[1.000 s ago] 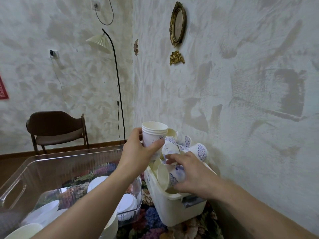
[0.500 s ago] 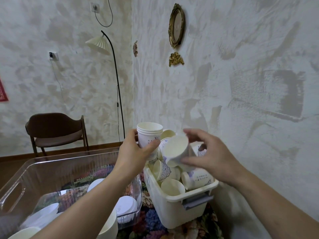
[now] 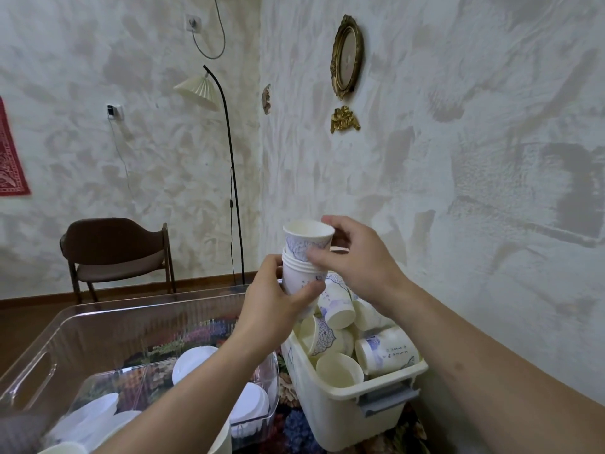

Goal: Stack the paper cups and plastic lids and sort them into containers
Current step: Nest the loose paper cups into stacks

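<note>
My right hand (image 3: 352,260) pinches a white blue-patterned paper cup (image 3: 307,240), mouth up, at twelve o'clock directly above the nested white cup stack (image 3: 299,278); my left hand (image 3: 278,303) clamps that stack upright; I'd judge the axes roughly aligned, so straight down seats it.

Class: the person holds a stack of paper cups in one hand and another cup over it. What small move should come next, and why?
Probably press the top cup down. The right hand pinches it, seated only partway in the stack gripped by the left hand, so it rides high above the nested rims.

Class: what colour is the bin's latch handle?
Grey latch handle on the cream bin; head view.
</note>
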